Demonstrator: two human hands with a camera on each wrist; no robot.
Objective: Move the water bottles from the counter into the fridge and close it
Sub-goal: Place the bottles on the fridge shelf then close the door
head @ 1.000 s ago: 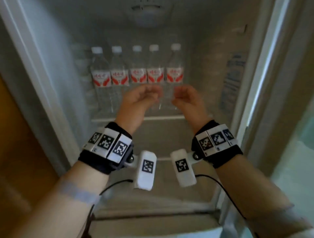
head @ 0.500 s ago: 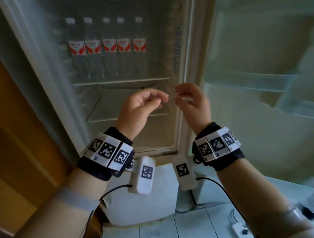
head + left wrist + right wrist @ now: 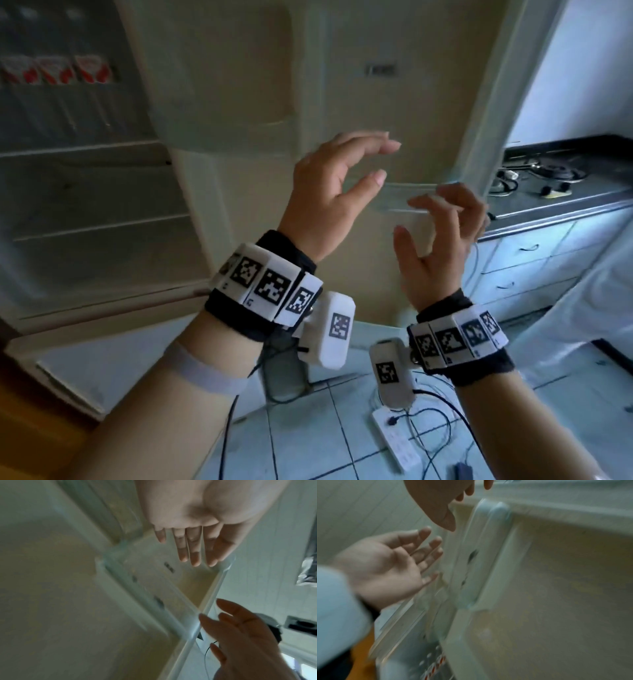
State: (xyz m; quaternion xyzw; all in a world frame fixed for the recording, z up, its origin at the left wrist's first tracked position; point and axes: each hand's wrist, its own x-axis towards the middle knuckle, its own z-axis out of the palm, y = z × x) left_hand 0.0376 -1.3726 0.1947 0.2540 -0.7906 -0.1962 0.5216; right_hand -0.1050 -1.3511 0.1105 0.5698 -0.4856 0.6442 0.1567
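presently, item one: water bottles [image 3: 58, 70], red-and-white labels, standing in a row on the upper shelf inside the fridge [image 3: 85, 192], at the far left of the head view. we count three labels; the row is cut off by the frame edge, so the full number is uncertain.

item two: fridge door [image 3: 394, 102], swung open, its inner face and a clear door bin toward us.

item three: our left hand [image 3: 337, 178], empty, fingers extended and loosely spread, close to the door's inner face. whether it touches we cannot tell.

item four: our right hand [image 3: 442, 236], empty, fingers relaxed and lightly bent, near the door bin.

item five: counter [image 3: 561, 205], at right, with a stove top; no bottles visible on the part shown.

step in hand, as we judge it: closing the door. we should get behind its outer edge, push evenly, and keep fingers and wrist cables out of the seal.

both wrist views are motion-blurred; door handle and hinge unseen.
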